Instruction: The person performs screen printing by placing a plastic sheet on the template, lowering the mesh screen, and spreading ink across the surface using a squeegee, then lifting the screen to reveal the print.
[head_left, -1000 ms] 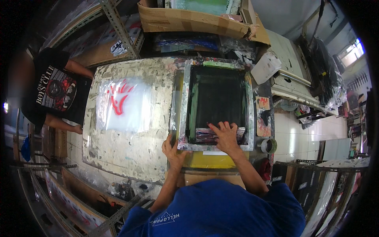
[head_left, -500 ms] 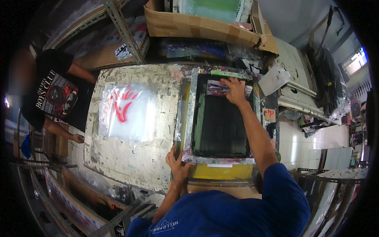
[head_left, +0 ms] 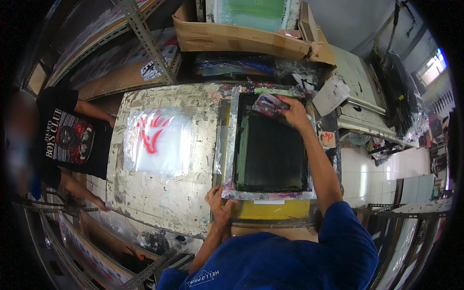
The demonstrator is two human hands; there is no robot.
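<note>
In front of me lies a screen printing frame (head_left: 229,159) with dark mesh (head_left: 273,150) coated in black ink. My right hand (head_left: 296,115) is closed on a squeegee (head_left: 268,105), smeared with dark and pinkish ink, at the far end of the mesh. The squeegee is tilted, its left end toward the far left corner. My left hand (head_left: 220,203) grips the frame's near left corner, thumb on the near side and fingers curled at the left edge. Under the frame shows a yellow board (head_left: 270,210).
Left on the stained table (head_left: 159,193) lies a clear plastic-covered sheet (head_left: 166,145) with a red print. A person in a black shirt (head_left: 75,135) stands at the table's left end. A white box (head_left: 331,95) is beside the frame's far right corner; a cardboard box (head_left: 241,39) stands beyond.
My right hand has turned and tilted the squeegee, which lay straight across the mesh's far end. My left hand keeps its place at the corner. The other person's near arm has moved lower.
</note>
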